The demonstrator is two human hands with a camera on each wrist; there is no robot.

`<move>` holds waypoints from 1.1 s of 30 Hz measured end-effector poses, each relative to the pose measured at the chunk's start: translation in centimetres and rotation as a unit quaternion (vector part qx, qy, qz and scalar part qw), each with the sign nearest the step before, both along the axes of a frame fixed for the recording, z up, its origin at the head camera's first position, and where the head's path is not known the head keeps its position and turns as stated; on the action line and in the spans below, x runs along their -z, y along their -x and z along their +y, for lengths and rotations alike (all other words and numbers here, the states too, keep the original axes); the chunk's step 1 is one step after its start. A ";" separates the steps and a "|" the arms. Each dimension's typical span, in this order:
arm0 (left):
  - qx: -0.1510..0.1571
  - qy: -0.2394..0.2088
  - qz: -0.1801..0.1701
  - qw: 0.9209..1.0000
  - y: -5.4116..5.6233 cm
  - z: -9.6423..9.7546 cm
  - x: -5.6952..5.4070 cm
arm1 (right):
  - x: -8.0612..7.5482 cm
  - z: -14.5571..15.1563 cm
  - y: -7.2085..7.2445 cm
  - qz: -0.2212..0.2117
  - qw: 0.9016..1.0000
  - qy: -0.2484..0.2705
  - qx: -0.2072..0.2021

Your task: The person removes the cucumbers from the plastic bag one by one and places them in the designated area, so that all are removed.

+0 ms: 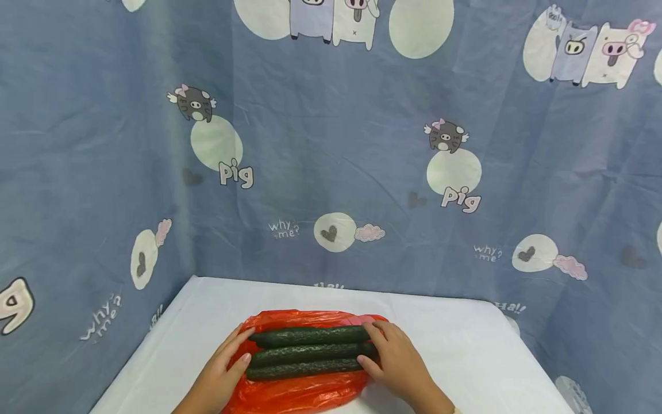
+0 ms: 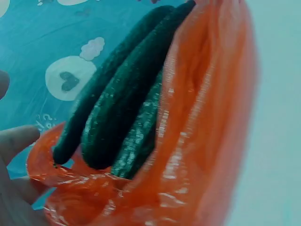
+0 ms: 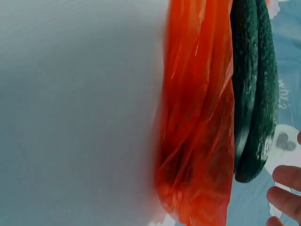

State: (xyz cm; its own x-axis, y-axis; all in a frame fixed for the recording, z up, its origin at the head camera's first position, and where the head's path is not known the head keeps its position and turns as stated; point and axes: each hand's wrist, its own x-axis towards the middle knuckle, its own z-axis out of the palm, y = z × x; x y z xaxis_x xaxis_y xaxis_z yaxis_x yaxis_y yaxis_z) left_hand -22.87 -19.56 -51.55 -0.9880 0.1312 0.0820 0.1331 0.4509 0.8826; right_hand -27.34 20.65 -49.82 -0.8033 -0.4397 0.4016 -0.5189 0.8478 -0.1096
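Observation:
Three dark green cucumbers (image 1: 310,354) lie side by side on a thin red plastic bag (image 1: 295,397), running left to right in the head view. At their left ends is my left hand (image 1: 219,371), thumb and fingers spread around the tips. My right hand (image 1: 400,362) is at the opposite ends, its thumb and fingers extended over the bag's edge. The left wrist view has loose fingers (image 2: 19,141) beside the crumpled bag and cucumber ends. From the right wrist, straight fingers (image 3: 287,200) appear a little apart from a cucumber (image 3: 265,84). The bag's near side rises in front of the cucumbers there.
A white-covered table (image 1: 455,345) carries the bag. Behind it and along the left hangs a blue cloth (image 1: 331,144) printed with cartoon pigs and pale ovals. White tabletop extends on both sides of the bag.

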 end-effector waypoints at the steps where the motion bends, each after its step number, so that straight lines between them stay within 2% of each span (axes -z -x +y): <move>1: -0.001 0.002 0.000 1.000 -0.1 0.1 0.1 | 0.1 -0.2 0.0 0.005 1.000 0.003 -0.001; 5: -0.017 0.016 0.001 1.000 -0.2 0.3 0.6 | 0.3 -0.9 0.1 0.024 0.999 0.018 -0.013; 8: -0.032 0.027 -0.005 0.999 -0.4 0.4 0.9 | 0.5 -1.6 0.2 0.023 0.999 0.027 -0.022; 12: -0.044 0.039 -0.011 0.998 -0.5 0.4 1.1 | 0.5 -2.5 0.2 -0.001 0.999 0.036 -0.025; 20: -0.065 0.084 0.019 0.994 0.1 0.8 1.4 | -0.2 -4.3 0.5 -0.054 0.998 0.039 -0.015; 29: -0.079 0.120 0.053 0.988 0.2 0.9 1.9 | -0.7 -6.2 0.9 -0.080 0.996 0.024 -0.005; 33: -0.080 0.123 0.050 0.988 0.1 0.9 1.7 | -0.9 -7.1 1.3 -0.089 0.996 0.010 -0.004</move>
State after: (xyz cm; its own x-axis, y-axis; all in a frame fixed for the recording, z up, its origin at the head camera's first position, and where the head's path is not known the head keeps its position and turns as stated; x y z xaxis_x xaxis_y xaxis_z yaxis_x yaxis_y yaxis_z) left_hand -23.01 -18.65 -53.30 -0.9861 0.0012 0.1660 0.1237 0.6723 0.7298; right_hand -28.66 13.53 -48.93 -0.8595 -0.4396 0.2608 -0.4960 0.8407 -0.2172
